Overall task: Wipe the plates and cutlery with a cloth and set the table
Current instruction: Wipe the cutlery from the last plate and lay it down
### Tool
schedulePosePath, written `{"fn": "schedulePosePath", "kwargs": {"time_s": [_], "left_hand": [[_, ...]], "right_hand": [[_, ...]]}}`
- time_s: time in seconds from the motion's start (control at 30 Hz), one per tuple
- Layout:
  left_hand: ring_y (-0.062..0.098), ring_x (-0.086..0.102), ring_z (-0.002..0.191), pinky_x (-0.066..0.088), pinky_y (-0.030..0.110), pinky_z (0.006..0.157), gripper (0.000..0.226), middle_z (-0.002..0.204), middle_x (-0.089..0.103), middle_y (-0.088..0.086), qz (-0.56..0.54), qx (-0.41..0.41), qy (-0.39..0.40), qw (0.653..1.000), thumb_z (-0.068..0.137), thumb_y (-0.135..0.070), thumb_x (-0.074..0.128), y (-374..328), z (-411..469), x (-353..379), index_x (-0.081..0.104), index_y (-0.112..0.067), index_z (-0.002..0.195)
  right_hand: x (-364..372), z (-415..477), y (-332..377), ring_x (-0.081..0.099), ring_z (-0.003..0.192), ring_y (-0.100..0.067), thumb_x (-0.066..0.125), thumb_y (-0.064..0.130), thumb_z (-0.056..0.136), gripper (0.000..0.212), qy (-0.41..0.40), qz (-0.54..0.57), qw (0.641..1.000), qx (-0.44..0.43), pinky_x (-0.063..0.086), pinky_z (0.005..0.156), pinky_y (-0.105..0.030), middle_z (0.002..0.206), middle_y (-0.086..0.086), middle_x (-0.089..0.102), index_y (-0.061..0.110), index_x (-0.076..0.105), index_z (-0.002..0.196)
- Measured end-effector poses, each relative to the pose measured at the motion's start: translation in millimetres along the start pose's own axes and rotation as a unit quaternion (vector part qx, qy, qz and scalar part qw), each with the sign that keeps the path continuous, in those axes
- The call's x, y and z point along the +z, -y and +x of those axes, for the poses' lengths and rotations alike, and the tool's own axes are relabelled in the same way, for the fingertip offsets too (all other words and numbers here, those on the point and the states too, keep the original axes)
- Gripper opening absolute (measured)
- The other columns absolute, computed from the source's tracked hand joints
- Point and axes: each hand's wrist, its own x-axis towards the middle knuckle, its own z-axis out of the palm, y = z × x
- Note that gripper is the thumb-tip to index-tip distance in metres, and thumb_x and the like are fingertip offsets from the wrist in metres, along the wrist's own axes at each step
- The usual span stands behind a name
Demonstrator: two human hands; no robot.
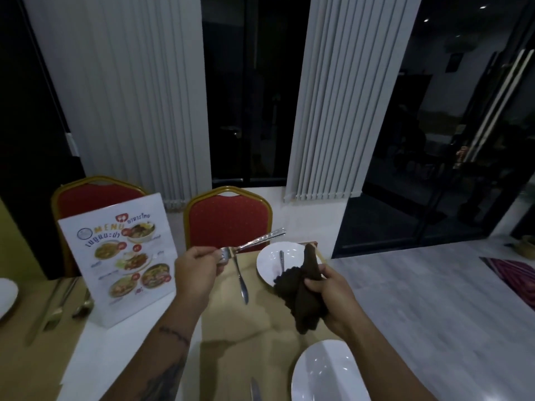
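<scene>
My left hand [197, 270] holds a silver fork [254, 241] by its tines end, handle pointing up and to the right, above the table. My right hand [333, 293] grips a bunched dark brown cloth [301, 287] that hangs over the near edge of a white plate [269, 261]. A piece of cutlery [281, 260] lies in that plate. A knife [241, 280] lies on the tan placemat [231, 328] to the left of the plate. A second white plate [324, 374] sits at the near edge, with another utensil [255, 389] beside it.
A standing menu card [121, 261] is on the table's left. Further left lie gold-toned cutlery [58, 308] and part of a white plate [5, 296]. Two red chairs [228, 221] stand behind the table. Vertical blinds and dark windows are beyond.
</scene>
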Motion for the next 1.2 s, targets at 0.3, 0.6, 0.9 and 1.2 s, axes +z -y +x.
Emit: {"fn": "schedulePosePath", "kwargs": {"time_s": [0.3, 0.6, 0.9, 1.2], "left_hand": [[0.019, 0.063, 0.076, 0.051, 0.028, 0.064, 0.014, 0.082, 0.069, 0.006, 0.228, -0.017, 0.196, 0.954, 0.086, -0.005, 0.065, 52.2, -47.7, 14.4, 0.072, -0.016, 0.081], [0.023, 0.063, 0.067, 0.049, 0.031, 0.060, 0.013, 0.071, 0.068, 0.008, 0.277, -0.048, 0.178, 0.943, 0.081, -0.002, 0.070, 87.6, -19.5, -13.1, 0.065, -0.012, 0.073], [0.023, 0.060, 0.054, 0.055, 0.030, 0.059, 0.024, 0.056, 0.066, 0.012, 0.197, -0.200, 0.010, 0.960, 0.078, -0.022, 0.076, 144.3, 26.1, -15.8, 0.070, -0.001, 0.067], [0.026, 0.069, 0.065, 0.059, 0.032, 0.073, 0.030, 0.062, 0.071, 0.010, 0.249, -0.226, -0.027, 0.942, 0.078, -0.023, 0.077, 148.8, 69.2, 27.0, 0.066, -0.007, 0.055]], "right_hand": [[61.3, 13.8, -10.9, 0.066, 0.093, -0.033, 0.055, -0.014, 0.085, 0.027, -0.027, 0.056, 0.998, -0.009, 0.057, 0.079, -0.043, 0.101, -0.018, 0.069, 0.012, 0.060, 0.082], [83.2, 57.6, 2.7, 0.065, 0.091, -0.026, 0.058, -0.004, 0.084, 0.026, -0.085, -0.092, 0.989, -0.074, 0.055, 0.076, -0.038, 0.093, -0.007, 0.069, 0.021, 0.058, 0.078], [66.2, 95.4, 43.3, 0.066, 0.094, -0.029, 0.061, -0.010, 0.083, 0.033, -0.010, -0.124, 0.982, -0.138, 0.057, 0.087, -0.046, 0.095, -0.007, 0.069, 0.022, 0.061, 0.075], [43.4, 118.4, -5.8, 0.067, 0.095, -0.020, 0.064, -0.008, 0.085, 0.024, 0.049, -0.213, 0.973, -0.076, 0.056, 0.079, -0.035, 0.096, 0.003, 0.070, 0.017, 0.066, 0.087]]}}
